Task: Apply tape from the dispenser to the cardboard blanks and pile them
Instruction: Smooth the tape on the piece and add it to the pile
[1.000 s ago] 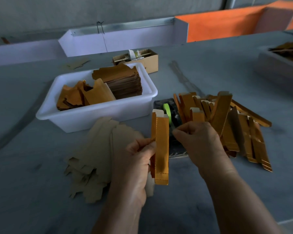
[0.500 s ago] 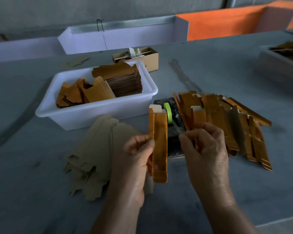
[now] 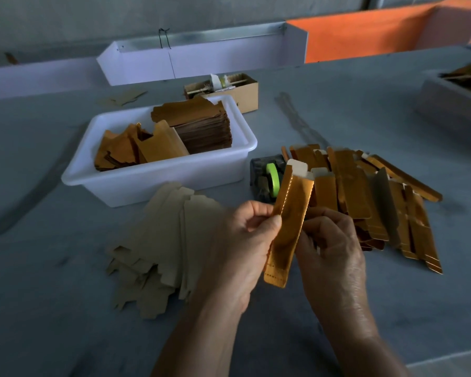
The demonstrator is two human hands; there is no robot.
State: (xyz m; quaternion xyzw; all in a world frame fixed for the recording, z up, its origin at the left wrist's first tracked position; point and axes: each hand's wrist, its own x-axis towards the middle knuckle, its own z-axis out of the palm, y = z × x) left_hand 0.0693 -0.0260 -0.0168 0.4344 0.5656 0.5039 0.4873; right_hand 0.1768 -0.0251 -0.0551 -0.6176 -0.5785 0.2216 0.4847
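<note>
Two bare hands meet at the centre of the view, above a grey table point(image 3: 52, 281), sharing one long gold folded cardboard blank point(image 3: 290, 227). The left hand point(image 3: 242, 248) pinches the blank's left edge between thumb and curled fingers, about halfway along its length. The right hand point(image 3: 332, 248) has its fingers curled against the blank's right edge and back; whether they carry a piece of tape cannot be told. The blank stands nearly upright, leaning a little to the right, with its white end flap at the top and a row of perforations near the bottom.

Just beyond the hands, partly hidden by the blank's upper end, sits a dark tape dispenser point(image 3: 261, 180) holding a green roll of tape point(image 3: 273, 178). To the right of the right hand, and touching the dispenser's far side, lies a loose pile of gold folded blanks point(image 3: 365, 197), fanned out across the table. To the left of the left hand, partly under the wrist, lies a spread stack of flat tan blanks point(image 3: 158, 240). Farther away than that stack stands a white plastic tub point(image 3: 158, 180) filled with more brown and gold blanks. Behind the tub is a small open cardboard box point(image 3: 242, 91), and a second tub point(image 3: 452, 102) sits far off to the right.
</note>
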